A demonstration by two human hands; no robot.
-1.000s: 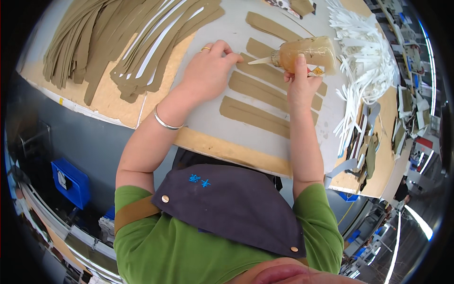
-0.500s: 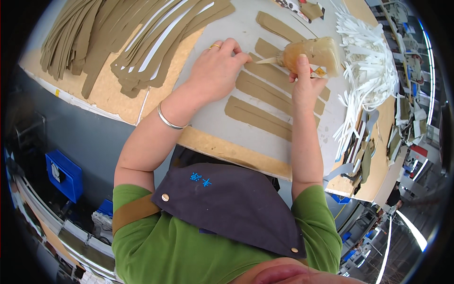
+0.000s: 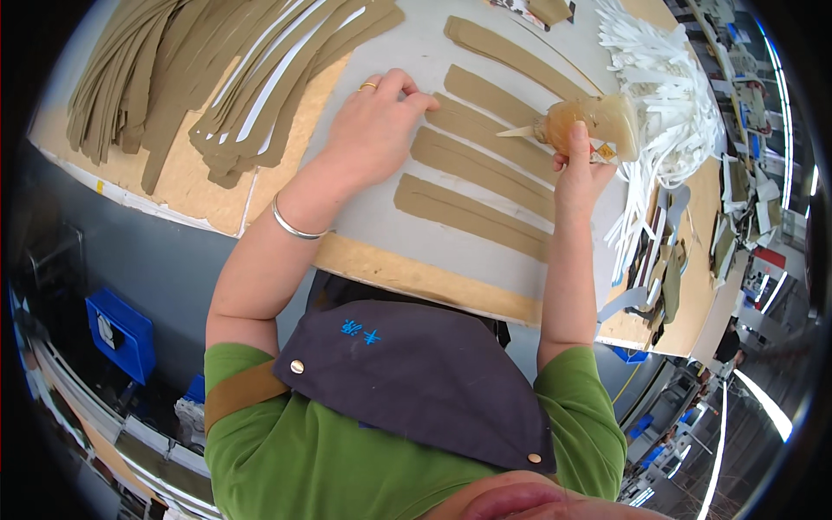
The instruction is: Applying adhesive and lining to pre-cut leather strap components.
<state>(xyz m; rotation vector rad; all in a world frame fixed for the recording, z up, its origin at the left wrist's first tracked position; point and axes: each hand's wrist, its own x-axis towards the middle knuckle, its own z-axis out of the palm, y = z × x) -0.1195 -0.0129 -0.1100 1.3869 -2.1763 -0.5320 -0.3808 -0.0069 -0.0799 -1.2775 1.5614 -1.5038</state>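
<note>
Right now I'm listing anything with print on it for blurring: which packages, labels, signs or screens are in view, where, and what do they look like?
Squeeze bottle: held in the right hand over the grey board; soft, amber-translucent, pale pointed nozzle.
Small label: on the bottle's lower edge; red and yellow, too small to tell more.
Apron mark: on the dark apron's chest; small, blue.
No signs or screens are clear enough to make out.

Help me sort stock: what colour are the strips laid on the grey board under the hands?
Olive-tan strips, plain with no pattern, seen in the head view beside the left hand.
</note>
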